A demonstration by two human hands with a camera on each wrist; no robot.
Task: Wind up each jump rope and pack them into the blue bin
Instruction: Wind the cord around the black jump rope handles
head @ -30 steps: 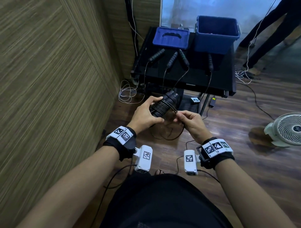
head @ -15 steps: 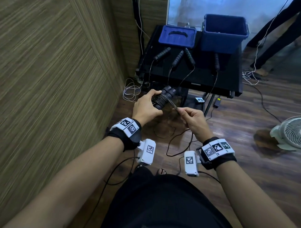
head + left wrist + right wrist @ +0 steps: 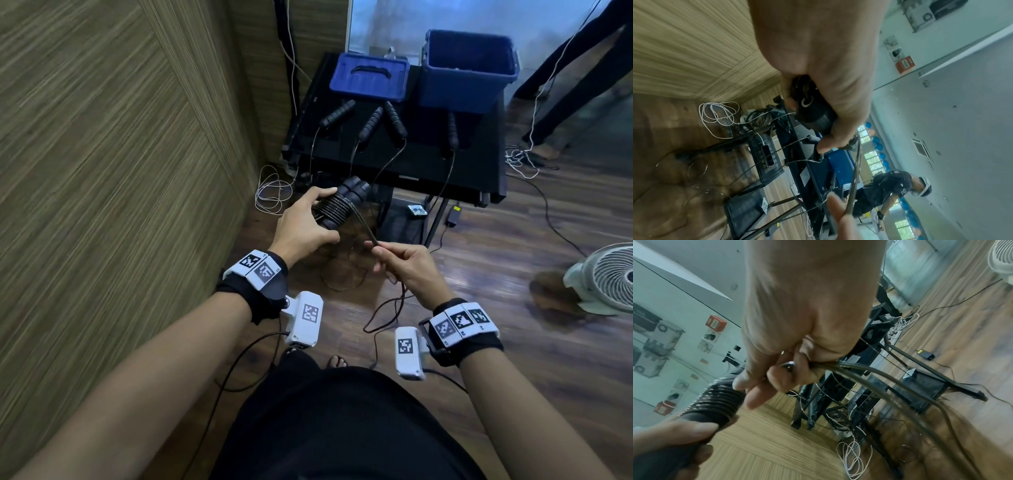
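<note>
My left hand [image 3: 305,226] grips two black jump rope handles [image 3: 342,205] held side by side, with thin rope wound in tight coils around them. The same handles [image 3: 813,113] fill the left wrist view under my palm. My right hand [image 3: 404,267] pinches the loose rope [image 3: 364,228] that runs taut from the coils; the slack hangs from my fist [image 3: 803,363] toward the floor. The blue bin [image 3: 467,70] stands at the back right of the black table [image 3: 411,164]. Several more jump rope handles [image 3: 368,125] lie on the table, their ropes hanging over the front edge.
A blue lid [image 3: 370,77] lies left of the bin. A wood-panelled wall [image 3: 102,171] runs close on my left. White cable [image 3: 272,192] is coiled on the floor by the table leg. A white fan [image 3: 606,277] sits at right; another person's legs [image 3: 565,78] stand beyond the table.
My right hand has pulled back toward me and to the right, drawing the rope out taut from the coils. The left hand keeps its grip on the handles.
</note>
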